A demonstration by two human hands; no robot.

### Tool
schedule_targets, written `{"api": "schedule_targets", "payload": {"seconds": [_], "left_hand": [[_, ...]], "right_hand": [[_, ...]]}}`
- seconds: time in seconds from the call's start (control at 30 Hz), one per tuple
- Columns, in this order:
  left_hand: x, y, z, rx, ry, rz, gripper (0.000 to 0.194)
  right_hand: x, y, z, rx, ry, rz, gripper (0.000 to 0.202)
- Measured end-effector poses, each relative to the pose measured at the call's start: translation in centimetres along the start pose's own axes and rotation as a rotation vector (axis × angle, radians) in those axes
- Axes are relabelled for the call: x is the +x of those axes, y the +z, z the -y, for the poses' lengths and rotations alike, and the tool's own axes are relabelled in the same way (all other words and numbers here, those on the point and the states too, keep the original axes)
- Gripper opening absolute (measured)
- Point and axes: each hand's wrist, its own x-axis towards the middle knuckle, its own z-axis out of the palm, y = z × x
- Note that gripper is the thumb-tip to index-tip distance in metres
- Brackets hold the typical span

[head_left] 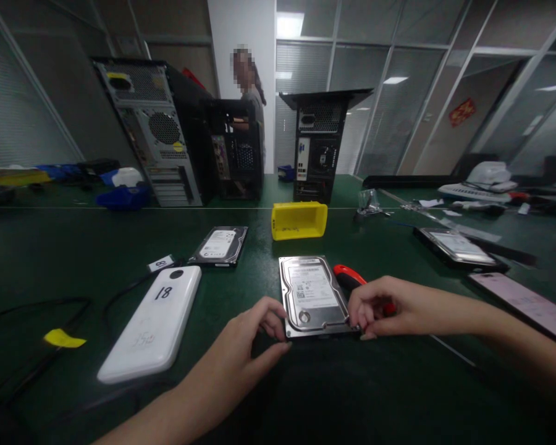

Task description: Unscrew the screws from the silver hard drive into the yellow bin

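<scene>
A silver hard drive [312, 284] with a white label lies flat in front of me. My left hand [264, 330] grips its near left corner, fingertips against the side and thumb by the front edge. At the near right corner, my right hand [375, 309] is closed in a pinch; whatever sits between those fingertips is too small to make out. A screwdriver with a red and black handle [349, 275] lies beside the drive, partly hidden under my right hand. Behind the drive stands a yellow plastic bin [299, 221], its opening facing me.
Left are another hard drive [220, 245] and a white power bank [152, 321] marked 18, with black cables. Right are a third drive [458, 247] and a phone [528, 303]. Computer cases [167, 136] stand at the back of the green table [241, 383]; a person [254, 93] is behind them.
</scene>
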Motion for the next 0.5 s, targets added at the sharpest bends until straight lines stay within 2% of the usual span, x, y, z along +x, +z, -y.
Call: {"api": "schedule_targets", "payload": {"seconds": [0.4, 0.5], "left_hand": [[0.12, -0.05, -0.06, -0.01, 0.004, 0.01, 0.023], [0.18, -0.09, -0.16, -0.02, 0.004, 0.011, 0.022]], "right_hand": [[0.17, 0.24, 0.27, 0.014, 0.012, -0.011, 0.018], [-0.08, -0.12, 0.3, 0.038, 0.017, -0.038, 0.023]]}}
